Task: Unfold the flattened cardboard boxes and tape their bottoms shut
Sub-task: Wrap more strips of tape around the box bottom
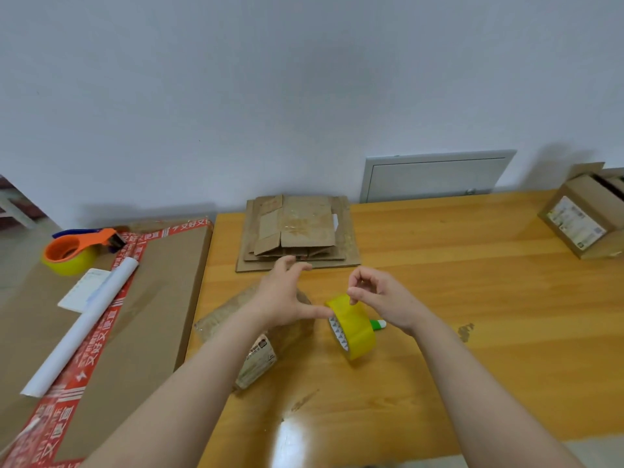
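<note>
A yellow tape roll stands on edge at the middle of the wooden table. My right hand pinches the top of the roll with thumb and curled fingers. My left hand is spread, its thumb tip touching the roll's left edge. Under my left forearm lies a small cardboard box with a label, partly hidden. A stack of flattened cardboard boxes lies at the table's far edge, just beyond my left fingers.
A green-and-white pen-like object lies behind the roll. A taped box sits far right. On the large flat carton to the left are an orange tape dispenser and a white paper roll.
</note>
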